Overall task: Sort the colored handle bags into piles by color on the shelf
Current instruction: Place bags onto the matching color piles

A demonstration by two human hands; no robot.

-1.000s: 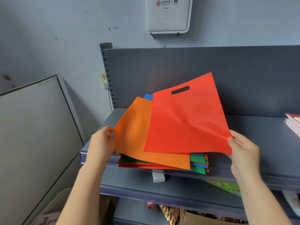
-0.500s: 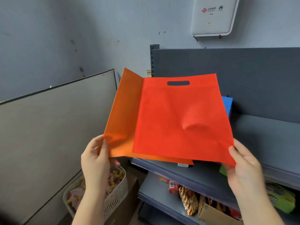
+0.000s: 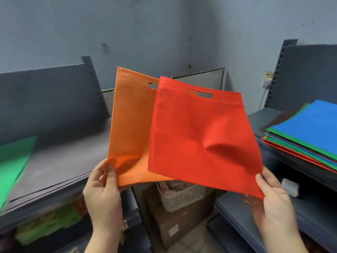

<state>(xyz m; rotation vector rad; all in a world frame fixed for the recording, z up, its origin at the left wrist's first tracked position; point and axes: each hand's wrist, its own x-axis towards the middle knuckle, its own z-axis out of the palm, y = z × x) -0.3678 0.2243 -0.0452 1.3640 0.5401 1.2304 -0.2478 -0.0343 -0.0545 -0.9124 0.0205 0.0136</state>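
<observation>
Between shelves, hands (image 3: 102, 189) pinch bags (image 3: 200, 139).

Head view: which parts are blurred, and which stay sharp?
Head view: the green bag and left shelf smear with motion blur; the red bag, orange bag and both hands are fairly sharp; the stack of bags is slightly soft.

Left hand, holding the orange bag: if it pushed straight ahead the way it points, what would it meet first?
Probably the bare gray shelf on the left, ahead of the left hand pinching the orange bag; depth is unclear.
</observation>
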